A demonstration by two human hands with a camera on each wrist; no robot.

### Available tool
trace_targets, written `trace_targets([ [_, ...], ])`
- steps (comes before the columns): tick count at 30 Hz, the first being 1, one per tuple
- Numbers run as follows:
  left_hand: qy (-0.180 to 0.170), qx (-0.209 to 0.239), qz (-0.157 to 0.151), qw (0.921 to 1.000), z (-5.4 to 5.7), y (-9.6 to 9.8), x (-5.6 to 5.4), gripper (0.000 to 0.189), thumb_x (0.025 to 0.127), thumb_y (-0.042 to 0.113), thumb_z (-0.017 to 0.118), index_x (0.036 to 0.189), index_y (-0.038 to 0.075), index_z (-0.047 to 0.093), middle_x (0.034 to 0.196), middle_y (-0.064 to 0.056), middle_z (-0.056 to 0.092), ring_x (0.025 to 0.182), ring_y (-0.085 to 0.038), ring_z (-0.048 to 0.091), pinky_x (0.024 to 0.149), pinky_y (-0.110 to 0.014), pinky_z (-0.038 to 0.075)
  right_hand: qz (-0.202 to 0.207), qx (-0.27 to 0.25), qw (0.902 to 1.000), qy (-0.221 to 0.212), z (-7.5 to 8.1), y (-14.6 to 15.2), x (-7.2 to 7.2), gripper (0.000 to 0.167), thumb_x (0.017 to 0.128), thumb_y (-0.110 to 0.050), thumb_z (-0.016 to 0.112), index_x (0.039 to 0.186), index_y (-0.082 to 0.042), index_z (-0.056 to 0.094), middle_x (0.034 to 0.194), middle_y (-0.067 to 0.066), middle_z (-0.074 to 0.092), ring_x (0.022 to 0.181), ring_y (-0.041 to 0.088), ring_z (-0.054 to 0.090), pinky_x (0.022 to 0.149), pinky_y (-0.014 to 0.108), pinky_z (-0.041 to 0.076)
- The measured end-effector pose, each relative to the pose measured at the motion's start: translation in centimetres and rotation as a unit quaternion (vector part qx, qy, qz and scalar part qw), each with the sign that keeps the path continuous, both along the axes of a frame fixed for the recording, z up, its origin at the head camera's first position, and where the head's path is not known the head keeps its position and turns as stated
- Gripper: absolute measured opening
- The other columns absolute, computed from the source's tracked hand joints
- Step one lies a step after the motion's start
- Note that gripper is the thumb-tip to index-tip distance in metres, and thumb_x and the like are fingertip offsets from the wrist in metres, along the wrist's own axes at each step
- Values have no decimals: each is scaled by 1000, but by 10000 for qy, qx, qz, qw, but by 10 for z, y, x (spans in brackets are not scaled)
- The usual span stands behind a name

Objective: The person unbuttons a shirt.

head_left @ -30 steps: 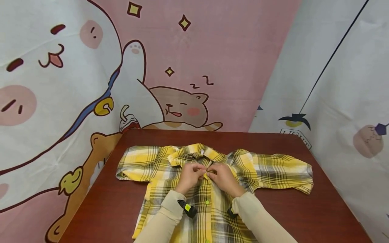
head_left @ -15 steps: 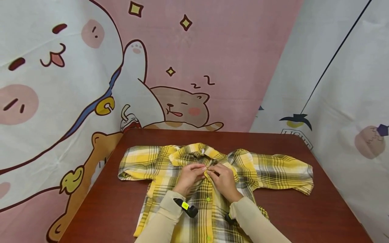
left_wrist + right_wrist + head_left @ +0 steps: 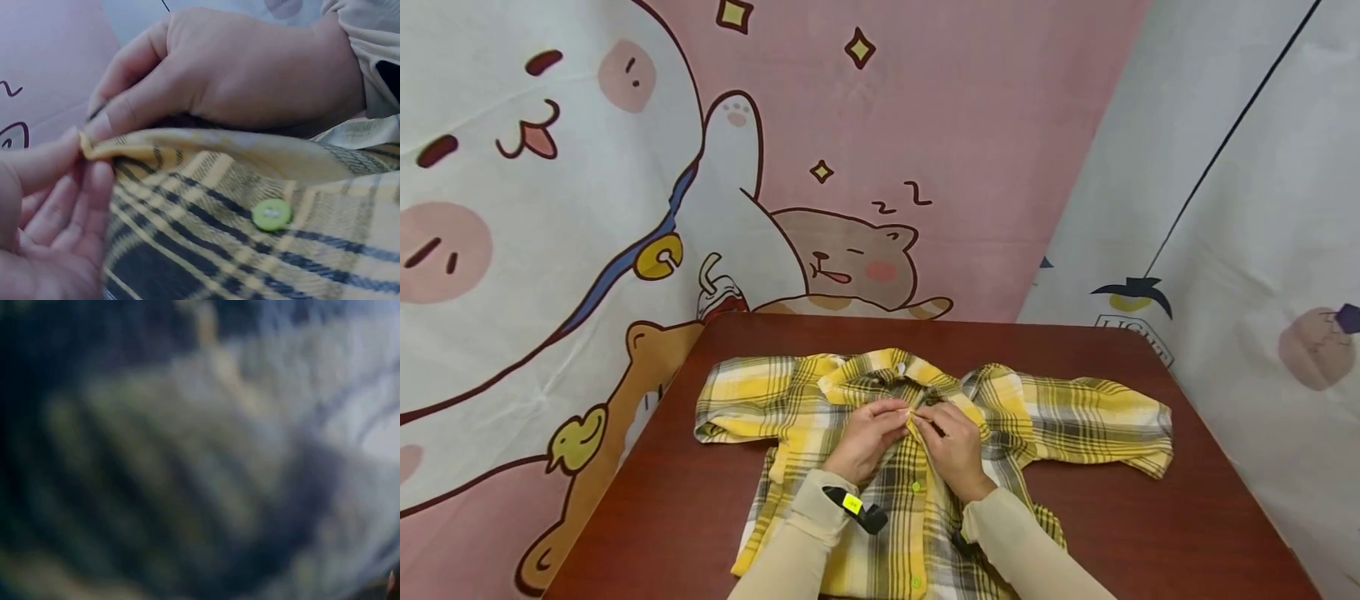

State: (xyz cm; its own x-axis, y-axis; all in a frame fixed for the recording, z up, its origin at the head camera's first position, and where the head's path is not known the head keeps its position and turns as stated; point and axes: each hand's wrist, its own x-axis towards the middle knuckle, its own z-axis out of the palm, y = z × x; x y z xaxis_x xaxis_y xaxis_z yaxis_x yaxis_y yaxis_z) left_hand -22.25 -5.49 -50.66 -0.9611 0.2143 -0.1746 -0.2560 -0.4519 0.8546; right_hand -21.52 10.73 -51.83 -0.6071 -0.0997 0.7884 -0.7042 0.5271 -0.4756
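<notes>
Left hand (image 3: 867,437) and right hand (image 3: 955,446) meet with fingers curled, pinching the yellow front edge (image 3: 128,146) of the plaid shirt (image 3: 901,475), spread beneath them on the surface (image 3: 647,500). They seem to be buttoning or unbuttoning; next probably calls for holding that edge taut. A green button (image 3: 272,214) sits just nearer the person.

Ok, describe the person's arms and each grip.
The left sleeve and right sleeve are long, pale cream. A black wrist device with a yellow label sits left; a dark wrist piece partly shows right. Left grip and right grip are gloveless.
</notes>
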Motion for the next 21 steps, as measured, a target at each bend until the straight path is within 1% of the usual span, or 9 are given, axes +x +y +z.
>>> trace_targets([
  [2,51,228,20,9997,1,0,-1,37,92,-5,63,124,-19,52,91,-8,68,78,-14,67,72,-25,54,19,-143,9999,-15,3,-2,0,11,81,-7,79,91,-10,76,87,0,69,73,16,64,63,26,51],
  [5,68,580,39,9983,1,0,0,30,92,-9,60,120,-16,55,87,-7,68,74,-12,66,70,-23,54,91,-371,9990,-235,5,-4,1,12,82,-7,78,93,-10,76,88,0,70,72,15,64,63,23,50],
  [8,106,738,52,9972,0,0,0,26,92,-10,59,118,-12,58,87,-7,66,72,-11,65,70,-22,54,235,-564,9972,-433,6,-6,2,13,83,-7,77,96,-10,75,90,1,70,71,14,64,62,21,50],
  [10,144,775,41,9969,-1,-1,0,26,92,-10,59,118,-12,58,87,-7,66,72,-12,65,70,-22,54,353,-647,9960,-507,6,-6,2,14,84,-5,76,97,-11,75,91,1,71,70,13,64,61,20,49],
  [13,319,570,-19,9979,-2,-1,0,31,92,-7,61,121,-15,55,88,-7,67,74,-12,66,71,-23,54,423,-777,9949,-477,4,-6,2,16,84,-2,76,97,-12,75,91,2,71,69,13,64,59,19,50],
  [17,634,-37,-110,9979,-1,-1,0,36,91,-1,67,121,-16,56,88,-6,69,77,-13,66,72,-26,55,289,-911,9948,-356,2,-5,4,17,82,2,76,95,-10,75,87,4,71,63,13,63,57,18,49],
  [19,719,-255,-102,9970,1,-1,0,36,89,1,69,119,-16,57,88,-6,69,76,-13,66,72,-27,55,222,-894,9948,-441,1,-5,5,16,83,0,76,95,-10,74,85,3,69,63,13,62,57,18,48],
  [21,744,-298,-44,9968,2,-2,0,33,89,0,69,117,-14,59,87,-6,68,76,-14,65,72,-27,55,227,-835,9945,-593,1,-6,6,14,85,-2,75,96,-9,74,85,3,69,64,12,62,57,20,49],
])
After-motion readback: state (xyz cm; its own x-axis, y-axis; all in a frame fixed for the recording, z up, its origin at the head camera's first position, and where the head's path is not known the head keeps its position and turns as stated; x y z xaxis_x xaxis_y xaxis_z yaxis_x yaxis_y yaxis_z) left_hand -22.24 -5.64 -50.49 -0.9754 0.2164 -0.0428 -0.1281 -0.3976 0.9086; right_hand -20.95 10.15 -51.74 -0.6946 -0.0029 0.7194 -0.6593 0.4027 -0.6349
